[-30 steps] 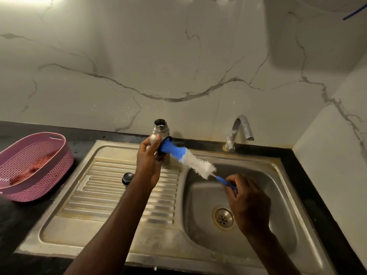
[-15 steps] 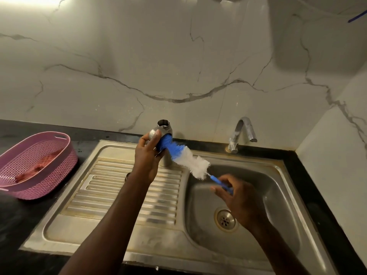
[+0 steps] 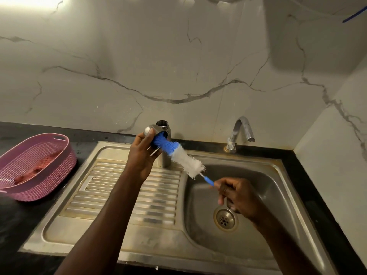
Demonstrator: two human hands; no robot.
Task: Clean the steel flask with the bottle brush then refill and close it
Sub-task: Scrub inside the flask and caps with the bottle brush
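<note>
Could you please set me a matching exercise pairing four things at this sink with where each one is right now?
Things:
1. steel cap
2. steel flask
3. bottle brush
4. pink basket

Places:
A. on the black counter, left of the sink
B. held in the left hand
C. standing open on the drainboard
D. handle held by the right hand

Pairs: 1-B, 2-C, 3-D, 4-A
</note>
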